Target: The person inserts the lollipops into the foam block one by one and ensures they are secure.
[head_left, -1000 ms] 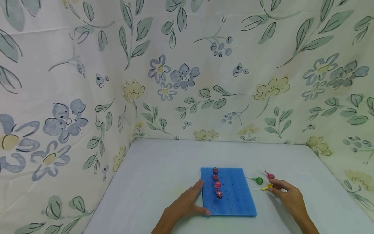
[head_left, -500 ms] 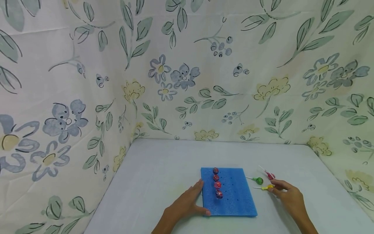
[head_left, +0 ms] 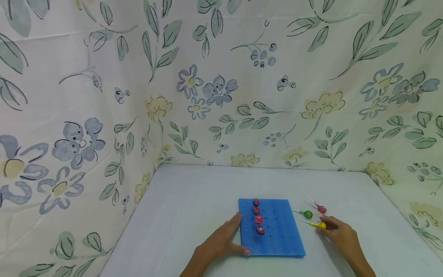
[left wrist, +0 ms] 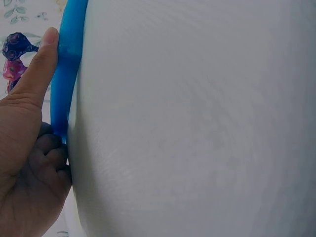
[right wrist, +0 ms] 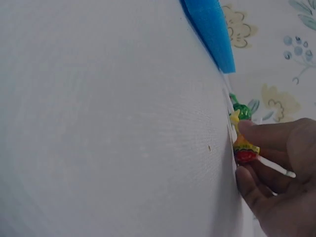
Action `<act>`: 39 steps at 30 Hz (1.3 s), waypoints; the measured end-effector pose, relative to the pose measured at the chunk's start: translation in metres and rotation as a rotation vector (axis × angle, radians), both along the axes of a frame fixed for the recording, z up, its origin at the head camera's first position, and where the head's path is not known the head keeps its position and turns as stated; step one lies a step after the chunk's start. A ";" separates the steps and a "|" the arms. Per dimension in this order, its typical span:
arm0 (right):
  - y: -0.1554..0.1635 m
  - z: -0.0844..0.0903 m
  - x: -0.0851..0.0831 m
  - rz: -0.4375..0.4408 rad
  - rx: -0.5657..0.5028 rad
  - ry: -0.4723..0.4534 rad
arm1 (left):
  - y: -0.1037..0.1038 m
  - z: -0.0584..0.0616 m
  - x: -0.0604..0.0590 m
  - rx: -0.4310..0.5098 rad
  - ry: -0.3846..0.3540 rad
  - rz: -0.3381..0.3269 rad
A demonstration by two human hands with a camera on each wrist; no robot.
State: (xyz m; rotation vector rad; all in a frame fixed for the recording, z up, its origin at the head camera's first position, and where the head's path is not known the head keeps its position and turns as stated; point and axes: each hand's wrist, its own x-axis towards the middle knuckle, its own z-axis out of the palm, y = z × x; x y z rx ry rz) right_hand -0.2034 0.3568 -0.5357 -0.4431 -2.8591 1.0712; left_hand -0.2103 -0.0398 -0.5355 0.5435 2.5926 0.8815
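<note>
A blue foam board point(head_left: 277, 246) lies on the table with several small holes. Four-in-line is avoided here: several lollipops, one of them a pink-red lollipop point(head_left: 258, 219), stand in a column near its left side. My left hand point(head_left: 219, 240) rests along the board's left edge, thumb at the near left corner; in the left wrist view the thumb lies on the foam edge. To the board's right, my right hand point(head_left: 342, 235) pinches a yellow lollipop point(head_left: 322, 225) by its wrapped head, stick pointing left. In the right wrist view its yellow and red wrapper point(right wrist: 246, 150) shows between thumb and fingers.
A green lollipop point(head_left: 307, 214) and a pink lollipop point(head_left: 322, 209) lie on the white table point(head_left: 194, 192) just beyond my right hand. Floral cloth point(head_left: 221, 127) hangs behind the table and along both sides.
The yellow lollipop's head has shifted slightly right and nearer in my right hand, and its stick has turned a little. My left hand and the board hold their places.
</note>
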 end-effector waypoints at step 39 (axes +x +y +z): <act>-0.010 0.001 0.013 0.170 -0.351 0.198 | -0.001 -0.004 -0.003 0.010 -0.002 -0.008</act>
